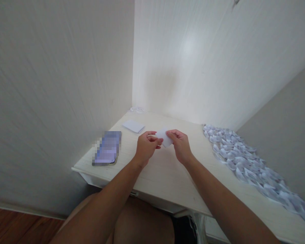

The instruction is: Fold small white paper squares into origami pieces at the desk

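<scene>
A small piece of white paper is held up between my two hands, above the middle of the table. My left hand pinches its left side between thumb and fingers. On the upper right edge, my right hand grips it with the thumb on top and the fingers curled behind. The paper looks folded, but I cannot make out its creases. Behind my left hand, a stack of flat white paper lies on the tabletop.
The white table stands in a corner against pale walls. A phone, its screen blurred, lies at the left edge. Many small folded white paper pieces spread along the right side. More white paper bits lie in the far left corner.
</scene>
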Motion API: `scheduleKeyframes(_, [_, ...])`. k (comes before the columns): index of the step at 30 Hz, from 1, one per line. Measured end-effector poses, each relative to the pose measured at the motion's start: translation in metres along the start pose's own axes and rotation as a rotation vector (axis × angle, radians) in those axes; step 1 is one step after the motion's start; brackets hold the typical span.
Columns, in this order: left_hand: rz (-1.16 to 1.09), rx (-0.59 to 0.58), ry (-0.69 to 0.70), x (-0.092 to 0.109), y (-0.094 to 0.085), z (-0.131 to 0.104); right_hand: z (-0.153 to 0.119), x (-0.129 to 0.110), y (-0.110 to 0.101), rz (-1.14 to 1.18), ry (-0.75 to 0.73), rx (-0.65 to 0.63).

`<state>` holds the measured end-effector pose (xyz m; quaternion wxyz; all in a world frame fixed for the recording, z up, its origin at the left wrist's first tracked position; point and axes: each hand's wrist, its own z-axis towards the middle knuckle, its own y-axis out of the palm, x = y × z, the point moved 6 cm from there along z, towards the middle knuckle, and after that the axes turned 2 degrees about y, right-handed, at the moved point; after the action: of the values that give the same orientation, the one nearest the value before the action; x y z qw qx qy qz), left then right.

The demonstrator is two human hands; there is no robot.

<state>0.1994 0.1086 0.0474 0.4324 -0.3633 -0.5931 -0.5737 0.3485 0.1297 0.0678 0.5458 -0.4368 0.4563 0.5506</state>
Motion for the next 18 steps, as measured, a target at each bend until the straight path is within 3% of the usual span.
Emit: scheduleKeyframes(18, [0.211,-0.042,0.020,-0.013,0.008,-0.001,0.001,0.003,-0.006,0.108,0.019,0.108])
